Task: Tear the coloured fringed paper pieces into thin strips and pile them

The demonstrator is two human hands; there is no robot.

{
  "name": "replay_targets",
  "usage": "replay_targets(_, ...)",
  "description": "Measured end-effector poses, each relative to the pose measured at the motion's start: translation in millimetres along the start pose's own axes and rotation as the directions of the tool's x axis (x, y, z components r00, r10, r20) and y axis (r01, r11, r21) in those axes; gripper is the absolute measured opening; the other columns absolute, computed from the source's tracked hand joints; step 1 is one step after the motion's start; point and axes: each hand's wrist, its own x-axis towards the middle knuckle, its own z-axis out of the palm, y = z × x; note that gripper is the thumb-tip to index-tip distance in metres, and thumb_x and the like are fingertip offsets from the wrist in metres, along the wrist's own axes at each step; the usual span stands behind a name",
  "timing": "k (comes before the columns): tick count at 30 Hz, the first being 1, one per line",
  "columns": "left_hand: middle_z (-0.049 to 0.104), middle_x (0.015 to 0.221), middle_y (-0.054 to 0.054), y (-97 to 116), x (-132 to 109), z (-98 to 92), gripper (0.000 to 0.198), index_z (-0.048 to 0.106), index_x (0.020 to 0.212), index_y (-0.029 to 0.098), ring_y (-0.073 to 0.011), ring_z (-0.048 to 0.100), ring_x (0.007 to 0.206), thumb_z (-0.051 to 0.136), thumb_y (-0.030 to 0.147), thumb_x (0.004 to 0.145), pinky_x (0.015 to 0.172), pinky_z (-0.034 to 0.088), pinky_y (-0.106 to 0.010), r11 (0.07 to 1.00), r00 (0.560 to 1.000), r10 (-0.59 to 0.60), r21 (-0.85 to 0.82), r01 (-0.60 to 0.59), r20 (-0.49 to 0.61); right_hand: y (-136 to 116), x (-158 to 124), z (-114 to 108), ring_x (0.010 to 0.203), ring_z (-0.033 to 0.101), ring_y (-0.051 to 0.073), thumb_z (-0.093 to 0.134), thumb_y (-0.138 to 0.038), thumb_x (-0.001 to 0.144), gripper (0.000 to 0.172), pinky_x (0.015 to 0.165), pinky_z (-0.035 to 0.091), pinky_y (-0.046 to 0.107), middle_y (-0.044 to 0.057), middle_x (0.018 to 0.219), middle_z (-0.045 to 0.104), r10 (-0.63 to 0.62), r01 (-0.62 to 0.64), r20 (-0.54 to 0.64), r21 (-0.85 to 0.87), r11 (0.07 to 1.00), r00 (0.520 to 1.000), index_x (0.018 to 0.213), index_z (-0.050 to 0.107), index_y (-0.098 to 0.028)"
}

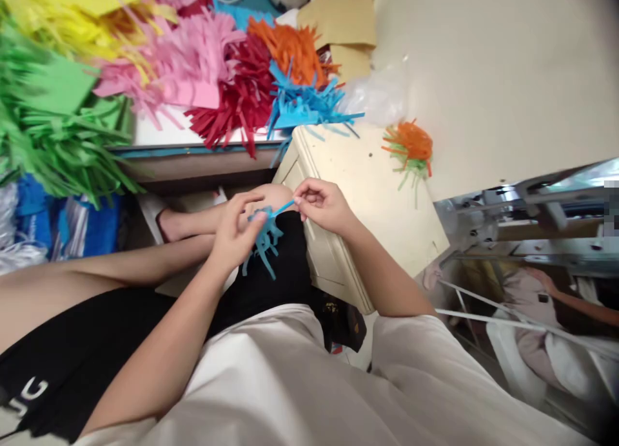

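My left hand (235, 236) is closed around a bundle of blue fringed paper strips (265, 240), held over my knee. My right hand (322, 204) pinches one blue strip (284, 207) that runs from the bundle toward its fingertips. Both hands work close together above my black shorts. A finished orange and green paper tassel (411, 148) lies on the cream stool (367, 188) just beyond my right hand.
Piles of fringed paper lie on the surface behind: green (53, 124), yellow (72, 14), pink (184, 59), red (242, 98), orange (290, 46), blue (302, 104). A clear plastic bag (374, 95) sits by them. Another person sits low at the right (556, 304).
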Motion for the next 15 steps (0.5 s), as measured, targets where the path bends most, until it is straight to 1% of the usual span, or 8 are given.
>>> replay_targets(2,0.080,0.125,-0.009,-34.1,-4.4,-5.0,0.037,0.075,0.123,0.022,-0.0248,0.074,0.117,0.056,0.052,0.112,0.101,0.056,-0.037,0.991,0.981,-0.132,-0.056,0.125,-0.143,-0.9,1.7,-7.8,0.058,0.066,0.011,0.086,-0.052,0.091,0.036,0.057,0.055,0.025,-0.002,0.077,0.072,-0.050,0.052,-0.059,0.029,0.998,0.997,0.093,0.066,-0.023)
replay_targets(4,0.078,0.112,-0.008,-73.8,-13.8,-12.8,0.035,0.072,0.110,0.021,-0.0237,0.073,0.113,0.057,0.053,0.109,0.103,0.056,-0.036,0.955,0.905,-0.293,-0.055,0.291,-0.307,-3.4,2.6,-23.1,0.057,0.065,0.011,0.088,-0.057,0.088,0.042,0.055,0.054,0.024,-0.002,0.078,0.072,-0.105,0.114,-0.167,0.042,0.993,0.980,0.094,0.066,-0.023)
replay_targets(6,0.075,0.099,-0.003,-111.3,-27.9,-22.1,0.029,0.067,0.099,0.022,-0.0196,0.072,0.103,0.059,0.050,0.105,0.101,0.056,-0.032,0.816,0.732,-0.564,-0.119,0.566,-0.382,-5.3,3.5,-49.3,0.055,0.062,0.010,0.090,-0.061,0.086,0.046,0.052,0.050,0.022,-0.003,0.077,0.072,-0.148,0.171,-0.338,0.038,0.985,0.929,0.097,0.065,-0.024)
replay_targets(7,0.072,0.091,-0.002,-127.1,-35.8,-26.4,0.028,0.065,0.095,0.022,-0.0192,0.070,0.094,0.061,0.048,0.103,0.095,0.057,-0.032,0.757,0.671,-0.635,-0.136,0.638,-0.383,-5.4,4.1,-67.1,0.055,0.061,0.009,0.090,-0.062,0.084,0.048,0.051,0.048,0.021,-0.004,0.078,0.072,-0.159,0.193,-0.436,0.034,0.981,0.886,0.099,0.064,-0.025)
replay_targets(10,0.058,0.065,0.001,-159.6,-55.8,-33.4,0.034,0.056,0.078,0.023,-0.0188,0.059,0.066,0.060,0.048,0.100,0.068,0.053,-0.031,0.620,0.529,-0.763,-0.188,0.762,-0.371,-1.1,5.8,-135.3,0.058,0.059,0.008,0.089,-0.057,0.080,0.048,0.051,0.043,0.019,-0.005,0.082,0.072,-0.153,0.230,-0.706,0.014,0.973,0.691,0.101,0.058,-0.026)
replay_targets(12,0.053,0.060,0.003,-170.9,-61.8,-32.4,0.038,0.051,0.073,0.024,-0.0175,0.054,0.058,0.056,0.047,0.103,0.058,0.047,-0.030,0.543,0.454,-0.820,-0.221,0.810,-0.349,4.7,3.7,-184.1,0.062,0.061,0.009,0.082,-0.049,0.083,0.041,0.054,0.043,0.019,-0.002,0.089,0.072,-0.109,0.173,-0.848,-0.021,0.985,0.519,0.101,0.053,-0.026)
replay_targets(14,0.055,0.062,0.003,-177.7,-62.7,-28.0,0.039,0.054,0.074,0.022,-0.0152,0.054,0.057,0.059,0.042,0.107,0.057,0.046,-0.028,0.499,0.421,-0.852,-0.236,0.834,-0.313,11.3,-4.7,-223.9,0.064,0.060,0.010,0.071,-0.042,0.090,0.029,0.056,0.042,0.020,-0.002,0.091,0.069,-0.030,-0.077,-0.947,-0.058,0.995,0.320,0.101,0.049,-0.027)
replay_targets(15,0.057,0.063,0.004,-180.4,-62.3,-24.9,0.037,0.057,0.076,0.021,-0.0140,0.055,0.057,0.061,0.039,0.108,0.058,0.047,-0.027,0.491,0.421,-0.859,-0.237,0.838,-0.292,14.6,-11.7,-237.7,0.064,0.059,0.010,0.068,-0.040,0.092,0.026,0.058,0.044,0.020,-0.003,0.089,0.065,-0.010,-0.232,-0.970,-0.068,0.970,0.241,0.100,0.047,-0.027)
